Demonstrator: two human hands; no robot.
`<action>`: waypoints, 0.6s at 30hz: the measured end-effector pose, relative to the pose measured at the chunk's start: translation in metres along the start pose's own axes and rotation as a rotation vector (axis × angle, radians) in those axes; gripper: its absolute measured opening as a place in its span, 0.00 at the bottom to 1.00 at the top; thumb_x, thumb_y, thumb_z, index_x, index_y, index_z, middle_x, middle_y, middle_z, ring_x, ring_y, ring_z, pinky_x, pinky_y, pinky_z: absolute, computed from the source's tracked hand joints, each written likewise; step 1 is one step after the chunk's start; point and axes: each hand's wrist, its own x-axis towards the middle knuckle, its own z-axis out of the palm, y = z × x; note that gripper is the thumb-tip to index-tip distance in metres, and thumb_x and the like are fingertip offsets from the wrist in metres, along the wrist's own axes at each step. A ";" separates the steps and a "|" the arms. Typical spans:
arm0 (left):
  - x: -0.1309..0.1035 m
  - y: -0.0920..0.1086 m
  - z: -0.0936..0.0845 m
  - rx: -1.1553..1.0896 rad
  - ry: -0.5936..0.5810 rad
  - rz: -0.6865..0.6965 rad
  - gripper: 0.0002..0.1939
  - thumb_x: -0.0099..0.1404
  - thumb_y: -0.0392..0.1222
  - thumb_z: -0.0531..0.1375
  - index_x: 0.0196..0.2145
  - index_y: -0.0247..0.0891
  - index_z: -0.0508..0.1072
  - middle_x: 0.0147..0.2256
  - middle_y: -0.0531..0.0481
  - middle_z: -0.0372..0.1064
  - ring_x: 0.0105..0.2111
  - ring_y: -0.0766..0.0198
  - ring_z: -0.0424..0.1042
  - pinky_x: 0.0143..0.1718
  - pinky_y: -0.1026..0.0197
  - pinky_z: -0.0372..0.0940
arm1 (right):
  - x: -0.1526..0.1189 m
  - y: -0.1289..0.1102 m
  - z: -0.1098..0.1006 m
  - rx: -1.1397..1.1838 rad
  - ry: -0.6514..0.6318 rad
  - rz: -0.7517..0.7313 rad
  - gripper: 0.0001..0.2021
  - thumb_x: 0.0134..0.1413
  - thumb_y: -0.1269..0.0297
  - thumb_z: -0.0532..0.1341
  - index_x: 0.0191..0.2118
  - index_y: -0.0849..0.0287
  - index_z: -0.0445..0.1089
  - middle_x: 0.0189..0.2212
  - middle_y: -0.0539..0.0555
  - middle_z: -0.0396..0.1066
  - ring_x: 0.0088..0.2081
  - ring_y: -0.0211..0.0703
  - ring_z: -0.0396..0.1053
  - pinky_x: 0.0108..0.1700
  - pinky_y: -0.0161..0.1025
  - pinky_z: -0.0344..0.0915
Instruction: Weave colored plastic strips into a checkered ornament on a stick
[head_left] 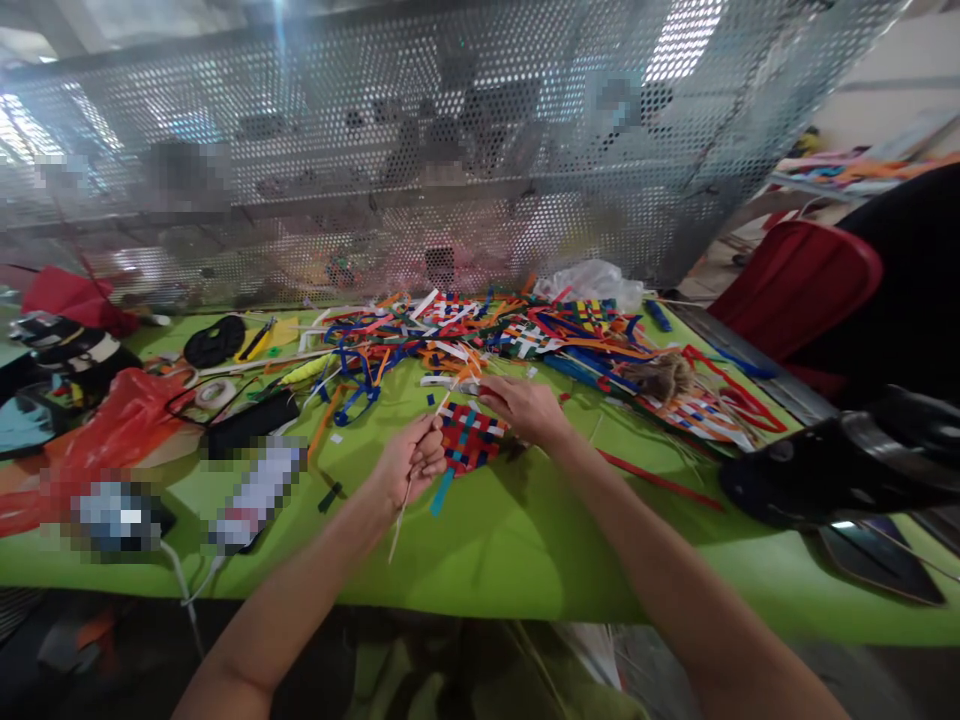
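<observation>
1. My left hand [420, 460] is closed round a thin stick [399, 520]; bent hard, it might snap.
2. My right hand [521, 405] curls near its tip; what it grips I cannot tell.
3. The woven patch [471, 445] lies on the table [540, 565] between my hands; a dragging wrist could loosen its strips [442, 493].
4. Red bag [135, 415], dark flask [806, 460]: contents hidden.

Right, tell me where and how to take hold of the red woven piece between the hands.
Probably pinch the red woven piece by its near edge, from above and below, coming from the person's side. It looks thin, and that edge faces away from the heaped strips; avoid pulling the protruding teal strip alone, since it might slip out.
</observation>
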 end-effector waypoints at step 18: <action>-0.028 0.002 -0.006 0.090 0.007 -0.045 0.10 0.65 0.43 0.60 0.32 0.37 0.62 0.11 0.65 0.39 0.11 0.76 0.36 0.13 0.72 0.40 | -0.007 0.001 -0.004 -0.060 0.086 -0.198 0.24 0.66 0.48 0.46 0.51 0.57 0.70 0.38 0.59 0.76 0.32 0.42 0.67 0.30 0.37 0.51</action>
